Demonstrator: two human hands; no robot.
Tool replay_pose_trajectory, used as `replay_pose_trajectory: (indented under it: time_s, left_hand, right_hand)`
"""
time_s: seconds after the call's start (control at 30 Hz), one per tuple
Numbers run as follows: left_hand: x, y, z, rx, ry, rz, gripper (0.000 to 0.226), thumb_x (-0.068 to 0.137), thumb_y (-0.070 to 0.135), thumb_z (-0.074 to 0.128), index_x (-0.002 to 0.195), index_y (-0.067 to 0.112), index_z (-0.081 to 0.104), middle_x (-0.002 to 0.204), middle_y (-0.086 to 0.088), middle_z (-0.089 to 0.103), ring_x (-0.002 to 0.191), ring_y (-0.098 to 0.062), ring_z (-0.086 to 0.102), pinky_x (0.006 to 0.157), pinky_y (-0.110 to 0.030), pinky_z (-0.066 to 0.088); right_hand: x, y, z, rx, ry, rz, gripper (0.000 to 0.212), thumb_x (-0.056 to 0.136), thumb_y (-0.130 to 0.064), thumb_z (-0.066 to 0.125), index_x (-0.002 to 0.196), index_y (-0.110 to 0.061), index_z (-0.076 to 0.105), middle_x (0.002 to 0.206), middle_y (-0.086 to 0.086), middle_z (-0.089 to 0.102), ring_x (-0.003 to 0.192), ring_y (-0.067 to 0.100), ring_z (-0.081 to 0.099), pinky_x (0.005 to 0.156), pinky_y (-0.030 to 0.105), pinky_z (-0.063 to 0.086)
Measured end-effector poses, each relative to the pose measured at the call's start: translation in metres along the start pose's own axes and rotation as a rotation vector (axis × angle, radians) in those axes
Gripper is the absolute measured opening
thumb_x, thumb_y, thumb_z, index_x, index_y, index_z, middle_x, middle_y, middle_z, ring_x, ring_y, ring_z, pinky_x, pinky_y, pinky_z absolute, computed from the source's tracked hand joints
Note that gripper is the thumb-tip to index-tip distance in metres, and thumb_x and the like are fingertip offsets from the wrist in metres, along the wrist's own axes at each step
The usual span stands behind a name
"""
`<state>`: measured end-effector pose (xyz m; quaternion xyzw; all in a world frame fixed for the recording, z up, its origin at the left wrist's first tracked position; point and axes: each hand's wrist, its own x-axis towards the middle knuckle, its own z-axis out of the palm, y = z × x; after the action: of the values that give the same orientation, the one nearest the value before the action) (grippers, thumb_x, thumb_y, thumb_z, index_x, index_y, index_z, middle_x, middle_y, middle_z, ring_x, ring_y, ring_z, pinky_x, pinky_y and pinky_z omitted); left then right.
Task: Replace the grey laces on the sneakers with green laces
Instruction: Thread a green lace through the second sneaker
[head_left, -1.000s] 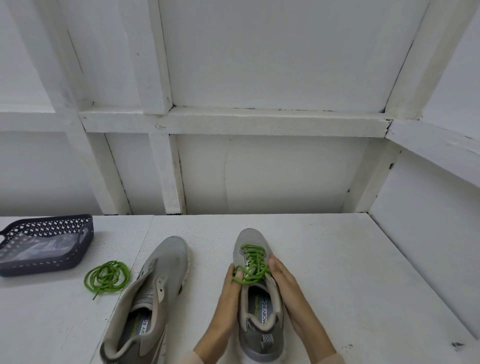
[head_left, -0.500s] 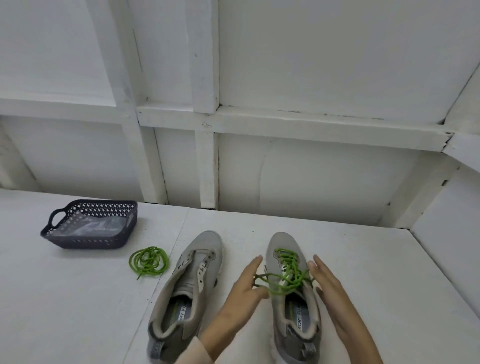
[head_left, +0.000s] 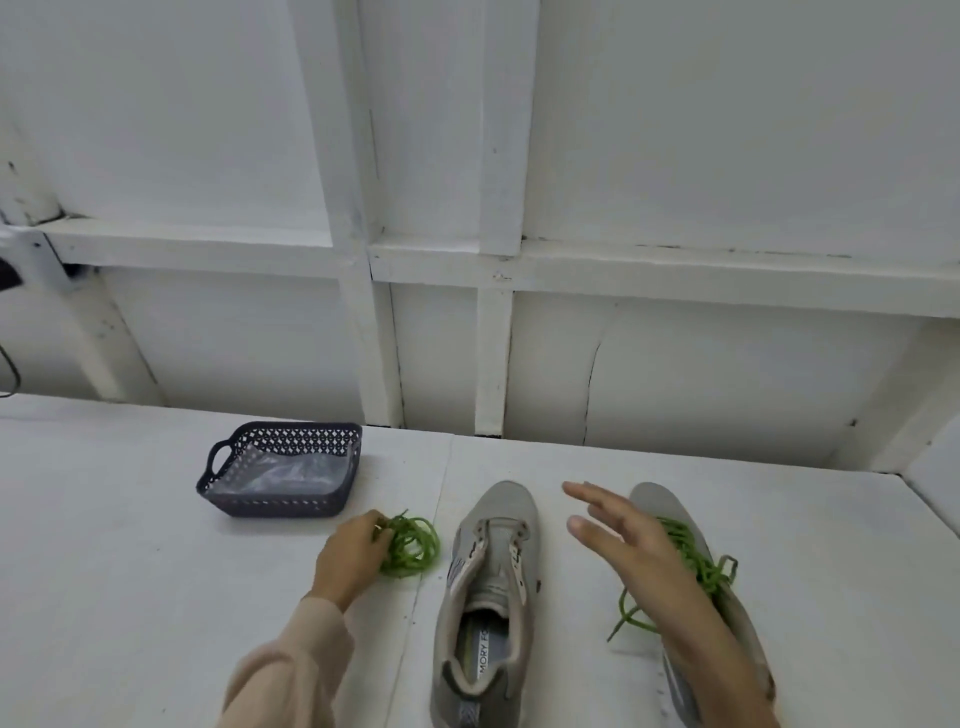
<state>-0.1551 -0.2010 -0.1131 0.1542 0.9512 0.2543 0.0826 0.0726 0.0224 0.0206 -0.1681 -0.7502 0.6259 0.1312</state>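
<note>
Found left grip (head_left: 349, 556) curled round coiled green lace bundle (head_left: 413, 545) on white counter (head_left: 130, 597), likely fetching it for lace-less grey mesh sneaker (head_left: 493, 587) alongside. Found right grip (head_left: 623, 545) released, spread above green-laced grey sneaker (head_left: 654, 499).

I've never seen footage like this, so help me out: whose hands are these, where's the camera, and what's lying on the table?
No machine here: a person works bare-handed, and the picture comes from a camera worn on their head, looking down. On the white table lie an unlaced sneaker and a laced sneaker threaded with green. A dark basket sits further left. The left hand closes its grip on a coiled green lace; the right hand is open, holding nothing, in front of the laced sneaker.
</note>
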Motion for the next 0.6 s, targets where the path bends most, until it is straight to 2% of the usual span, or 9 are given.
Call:
replay_pose_trajectory:
  time_s: [0.03,0.1,0.17,0.23,0.33,0.4,0.5,0.53,0.6]
  left_hand:
    - [-0.001,0.005,-0.004,-0.164,0.002,0.046,0.008,0.096,0.021,0.058,0.089,0.025,0.062,0.091,0.0,0.068,0.093,-0.023,0.064,0.079,-0.035,0.048]
    - [-0.004,0.025,-0.019,-0.471,-0.062,0.193,0.017,0.096,0.016,0.06,0.082,0.026,0.062,0.074,0.009,0.066,0.075,-0.011,0.064,0.072,-0.032,0.047]
    - [-0.013,0.053,-0.042,-0.674,-0.21,0.382,0.01,0.095,0.026,0.061,0.09,0.019,0.066,0.077,0.006,0.067,0.074,-0.007,0.061,0.072,-0.026,0.047]
    - [-0.018,0.075,-0.058,-0.714,-0.296,0.53,0.028,0.09,0.041,0.061,0.099,0.015,0.067,0.084,-0.001,0.068,0.078,-0.017,0.062,0.073,-0.029,0.051]
    - [-0.016,0.087,-0.076,-0.711,-0.068,0.606,0.018,0.094,0.031,0.059,0.098,0.016,0.068,0.071,-0.002,0.065,0.063,-0.023,0.061,0.065,-0.04,0.053]
    - [-0.009,0.082,-0.084,-0.742,0.093,0.571,0.011,0.096,0.023,0.059,0.091,0.022,0.069,0.06,0.003,0.058,0.053,-0.016,0.056,0.056,-0.038,0.05]
    - [-0.002,0.068,-0.091,-0.686,0.141,0.517,0.017,0.086,0.049,0.058,0.086,0.035,0.068,0.058,0.008,0.055,0.056,-0.011,0.05,0.054,-0.037,0.046]
    - [-0.002,0.066,-0.092,-0.671,0.135,0.512,0.018,0.085,0.051,0.059,0.084,0.036,0.069,0.057,0.008,0.053,0.057,-0.01,0.047,0.055,-0.036,0.044]
    - [-0.002,0.065,-0.093,-0.671,0.132,0.502,0.011,0.088,0.039,0.068,0.08,0.033,0.071,0.054,0.009,0.046,0.055,-0.008,0.041,0.056,-0.028,0.039]
  right_hand:
    - [0.008,-0.001,0.012,-0.031,-0.026,-0.004,0.027,0.092,-0.025,0.063,0.115,-0.039,0.065,0.135,-0.016,0.052,0.129,0.003,0.044,0.09,0.011,0.038]
    - [0.024,-0.002,0.035,-0.072,-0.07,-0.024,0.026,0.092,-0.019,0.063,0.112,-0.036,0.065,0.13,-0.015,0.056,0.126,0.005,0.047,0.087,0.009,0.043]
    - [0.042,-0.003,0.058,-0.154,-0.113,-0.056,0.036,0.092,-0.016,0.062,0.123,-0.035,0.06,0.133,-0.015,0.053,0.126,0.006,0.046,0.098,0.018,0.042]
    - [0.057,-0.007,0.077,-0.232,-0.156,-0.072,0.047,0.09,-0.015,0.063,0.132,-0.031,0.053,0.13,-0.013,0.055,0.121,0.007,0.05,0.099,0.022,0.041]
    - [0.069,-0.015,0.089,-0.152,-0.131,-0.076,0.022,0.09,-0.013,0.063,0.11,-0.019,0.066,0.079,-0.006,0.069,0.081,0.017,0.068,0.077,0.03,0.054]
    - [0.072,-0.018,0.082,-0.121,-0.046,-0.093,0.006,0.09,-0.013,0.065,0.09,-0.012,0.071,0.061,-0.005,0.063,0.06,0.012,0.06,0.062,0.025,0.049]
    - [0.073,-0.021,0.062,-0.123,0.083,-0.09,0.006,0.085,-0.018,0.073,0.08,-0.015,0.074,0.062,-0.01,0.064,0.058,0.006,0.054,0.057,0.019,0.042]
    - [0.074,-0.021,0.055,-0.116,0.101,-0.073,0.004,0.084,-0.018,0.074,0.081,-0.015,0.075,0.066,-0.006,0.066,0.059,0.007,0.054,0.056,0.021,0.042]
    - [0.074,-0.018,0.044,-0.098,0.117,-0.045,0.004,0.084,-0.014,0.073,0.082,-0.015,0.076,0.073,0.003,0.069,0.06,0.009,0.053,0.051,0.023,0.041]
